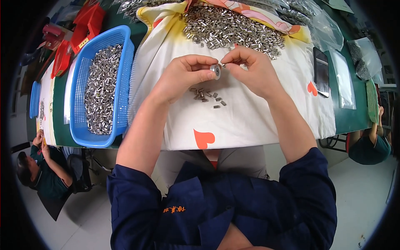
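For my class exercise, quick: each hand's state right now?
Left hand: closed, holding a round metal piece.
Right hand: closed in a pinch, apparently on a small metal part.

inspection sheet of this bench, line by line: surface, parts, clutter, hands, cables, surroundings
Surface: white cloth with red hearts, over a green table
Parts: round metal piece in hand; big heap of small metal cylinders at the far side; loose cylinders below the hands; more in a blue basket at left
Clutter: phone and flat clear bag at right; red bins at far left
Hands: left hand grips the round piece; right hand has its fingertips close by, contents unclear
Cables: nothing seen
Surroundings: one person at left, another at right
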### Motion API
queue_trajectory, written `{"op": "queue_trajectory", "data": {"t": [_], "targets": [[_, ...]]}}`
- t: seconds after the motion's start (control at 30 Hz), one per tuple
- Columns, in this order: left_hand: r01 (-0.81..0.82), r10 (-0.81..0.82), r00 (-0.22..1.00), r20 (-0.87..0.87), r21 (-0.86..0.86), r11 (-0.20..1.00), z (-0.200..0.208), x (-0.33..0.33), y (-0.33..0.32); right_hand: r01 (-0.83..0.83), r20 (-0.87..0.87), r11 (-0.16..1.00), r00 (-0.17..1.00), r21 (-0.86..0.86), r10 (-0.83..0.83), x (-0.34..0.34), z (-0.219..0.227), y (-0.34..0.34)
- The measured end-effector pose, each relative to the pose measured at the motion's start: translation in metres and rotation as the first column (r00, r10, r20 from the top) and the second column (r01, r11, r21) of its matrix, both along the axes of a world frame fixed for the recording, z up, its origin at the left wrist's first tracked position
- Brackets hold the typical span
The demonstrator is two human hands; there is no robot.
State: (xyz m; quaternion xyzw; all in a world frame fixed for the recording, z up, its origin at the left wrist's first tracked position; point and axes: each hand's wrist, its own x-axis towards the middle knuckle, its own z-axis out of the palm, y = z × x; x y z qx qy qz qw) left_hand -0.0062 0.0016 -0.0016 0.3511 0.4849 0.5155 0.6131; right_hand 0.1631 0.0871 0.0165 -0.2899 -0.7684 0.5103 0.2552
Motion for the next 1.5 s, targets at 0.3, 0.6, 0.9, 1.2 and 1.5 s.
{"op": "queue_trajectory", "data": {"t": [0.3, 0.6, 0.9, 1.2, 1.5], "targets": [[-0.037, 0.037, 0.999, 0.023, 0.026, 0.999, -0.001, -0.001, 0.001, 0.004, -0.036, 0.979, 0.999, 0.203, 0.003, -0.002, -0.003, -0.008], [-0.061, 0.061, 0.998, 0.001, 0.036, 0.998, -0.003, -0.001, 0.001, 0.048, -0.068, 0.929, 0.997, 0.367, -0.024, -0.005, -0.010, -0.011], [0.033, -0.034, 0.998, -0.057, -0.030, 0.999, 0.004, -0.001, -0.001, -0.059, 0.016, 0.972, 0.998, -0.230, 0.064, -0.001, -0.009, -0.002], [0.038, -0.040, 0.991, -0.126, -0.019, 0.999, 0.002, 0.001, -0.001, 0.198, 0.259, 0.929, 0.923, 0.314, -0.284, 0.014, 0.003, 0.030], [-0.014, 0.016, 0.999, 0.049, -0.038, 0.999, -0.001, -0.004, 0.000, -0.070, 0.326, 0.728, 0.920, 0.682, -0.217, 0.007, -0.022, 0.030]]}}
